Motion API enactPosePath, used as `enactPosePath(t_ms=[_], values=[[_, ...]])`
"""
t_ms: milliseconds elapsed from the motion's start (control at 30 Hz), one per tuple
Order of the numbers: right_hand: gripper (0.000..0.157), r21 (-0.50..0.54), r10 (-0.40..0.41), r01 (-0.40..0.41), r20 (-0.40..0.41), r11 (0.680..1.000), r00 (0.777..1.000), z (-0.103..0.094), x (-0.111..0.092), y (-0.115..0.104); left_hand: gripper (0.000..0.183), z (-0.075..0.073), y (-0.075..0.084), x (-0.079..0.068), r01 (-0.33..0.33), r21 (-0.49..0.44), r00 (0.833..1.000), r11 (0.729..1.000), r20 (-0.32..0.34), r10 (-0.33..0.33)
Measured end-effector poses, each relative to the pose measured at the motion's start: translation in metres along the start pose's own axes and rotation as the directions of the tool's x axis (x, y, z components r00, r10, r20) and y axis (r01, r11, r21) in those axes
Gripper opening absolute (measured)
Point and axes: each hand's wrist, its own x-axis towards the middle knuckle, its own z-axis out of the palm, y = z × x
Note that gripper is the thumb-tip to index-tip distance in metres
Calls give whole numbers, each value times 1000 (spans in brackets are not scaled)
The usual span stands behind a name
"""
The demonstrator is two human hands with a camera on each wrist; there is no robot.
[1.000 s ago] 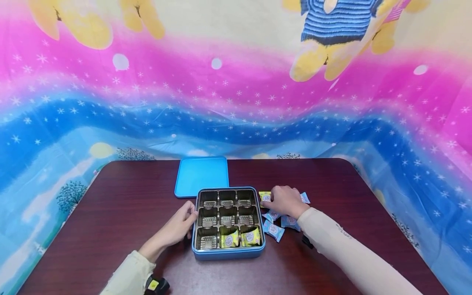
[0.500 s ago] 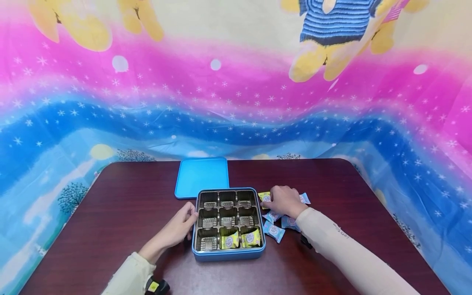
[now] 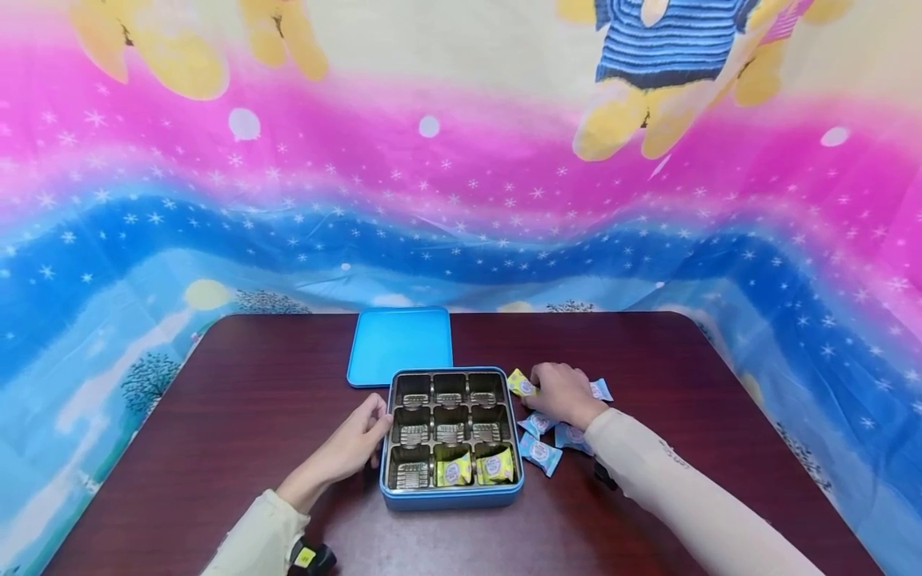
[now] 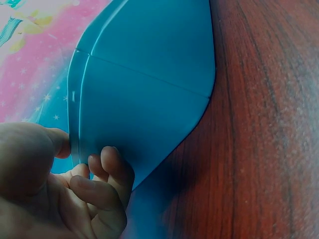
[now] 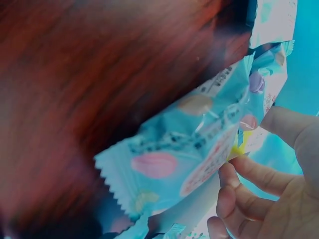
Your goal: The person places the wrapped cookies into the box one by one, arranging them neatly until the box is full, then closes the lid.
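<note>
A blue square tin (image 3: 452, 502) with a gold tray of several compartments stands on the table, and a yellow wrapped candy lies in each of its front middle and front right compartments. My left hand (image 3: 353, 438) holds the tin's left side, thumb at the rim and bent fingers against the wall (image 4: 134, 109). To the right of the tin, my right hand (image 3: 565, 392) pinches a yellow wrapped candy (image 3: 519, 383) between thumb and index finger, partly hidden in the right wrist view. Several blue wrapped candies (image 3: 540, 454) lie under and around this hand; one blue candy (image 5: 179, 144) looms large nearby.
The blue lid (image 3: 399, 348) lies flat behind the tin, towards the left. Dark reddish wood makes up the tabletop (image 3: 238, 400). A printed cloth (image 3: 461, 200) hangs along the table's back and sides.
The yellow candy at my right fingertips has turned and tilted a little. My left hand keeps its place on the tin. The whole head view has shifted slightly.
</note>
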Motion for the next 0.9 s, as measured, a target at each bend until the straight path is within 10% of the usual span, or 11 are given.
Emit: enactPosePath(t_ms=[200,900], values=[[22,-6,-17,17,-13,1000,1000,-2,-1,6,13,1,0,1,-2,2,1000,1000,-1,2],[40,215,-62,36,117,976,991,-8,6,30,13,0,1,-1,-11,9,1000,1000,-2,11]])
